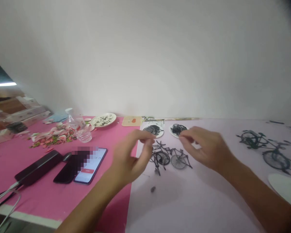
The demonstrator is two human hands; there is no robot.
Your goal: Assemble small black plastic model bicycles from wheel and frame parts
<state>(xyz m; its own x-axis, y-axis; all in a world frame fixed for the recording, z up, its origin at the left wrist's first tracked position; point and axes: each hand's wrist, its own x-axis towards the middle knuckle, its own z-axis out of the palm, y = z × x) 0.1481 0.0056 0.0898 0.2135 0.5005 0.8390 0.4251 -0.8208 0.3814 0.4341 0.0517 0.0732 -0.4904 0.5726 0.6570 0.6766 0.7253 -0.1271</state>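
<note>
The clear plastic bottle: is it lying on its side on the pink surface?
No, the bottle stands upright on the pink surface, its white cap at the top.

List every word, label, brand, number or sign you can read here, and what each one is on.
None reads for certain.
Phone: faint digits, perhaps "4" and "23"; too blurred to confirm.
Red button on its screen: too small to read.
Bottle: label blurred.
Boxes at far left: print too faint.
Yellow card: orange mark, no legible words.
</note>
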